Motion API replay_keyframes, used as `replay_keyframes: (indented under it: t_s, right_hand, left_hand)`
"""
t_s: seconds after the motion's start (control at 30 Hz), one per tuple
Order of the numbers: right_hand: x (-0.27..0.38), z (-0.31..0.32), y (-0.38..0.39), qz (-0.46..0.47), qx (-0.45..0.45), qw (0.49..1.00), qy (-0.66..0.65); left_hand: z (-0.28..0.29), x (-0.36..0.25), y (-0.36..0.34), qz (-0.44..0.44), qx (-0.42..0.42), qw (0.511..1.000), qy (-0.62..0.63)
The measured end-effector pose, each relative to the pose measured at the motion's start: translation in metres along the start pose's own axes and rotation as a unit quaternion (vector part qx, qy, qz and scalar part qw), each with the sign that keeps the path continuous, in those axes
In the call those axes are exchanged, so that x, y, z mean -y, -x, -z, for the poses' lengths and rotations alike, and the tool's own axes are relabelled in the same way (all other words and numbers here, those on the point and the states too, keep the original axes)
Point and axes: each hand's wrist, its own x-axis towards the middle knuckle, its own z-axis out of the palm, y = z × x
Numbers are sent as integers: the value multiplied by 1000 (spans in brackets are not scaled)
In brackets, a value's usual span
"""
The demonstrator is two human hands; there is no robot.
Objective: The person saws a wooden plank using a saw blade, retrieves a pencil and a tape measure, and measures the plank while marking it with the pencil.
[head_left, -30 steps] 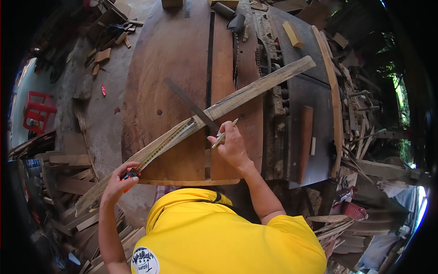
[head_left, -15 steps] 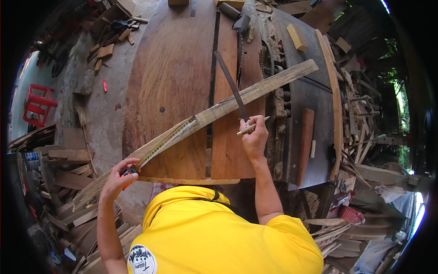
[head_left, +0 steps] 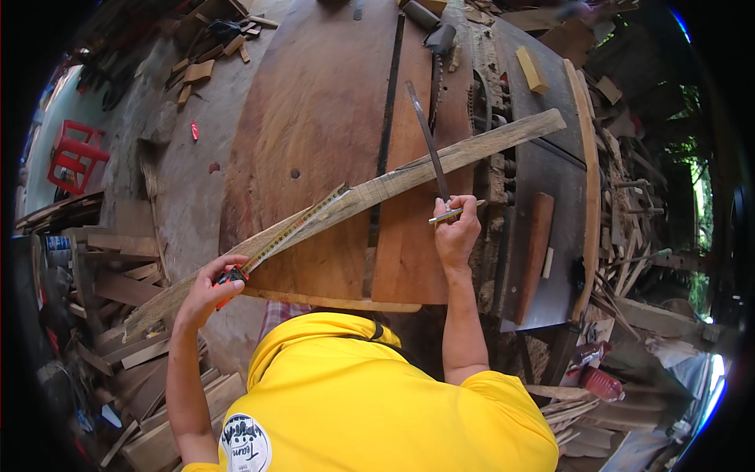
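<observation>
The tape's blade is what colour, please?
The blade is mostly yellow with dark markings, in the head view.

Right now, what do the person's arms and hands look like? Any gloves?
The left hand and right hand are bare: no gloves cover the fingers, and no watch shows. The forearms are uncovered too. The right sleeve is short and bright yellow, part of a shirt with a round white badge marked in black.
</observation>
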Motion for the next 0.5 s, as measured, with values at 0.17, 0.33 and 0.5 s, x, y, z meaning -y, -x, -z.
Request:
replay_keyframes:
  t_s: [0.17, 0.33, 0.5]
  right_hand:
    - [12, -5, 2, 22, 40, 998, 40]
    - [14, -9, -2, 65, 46, 995, 62]
    - [12, 0, -6, 87, 10, 995, 56]
  left_hand:
    - [-2, -4, 0, -2, -4, 1000, 4]
    - [3, 2, 5, -18, 0, 1000, 20]
    - [1, 8, -3, -37, 6, 999, 32]
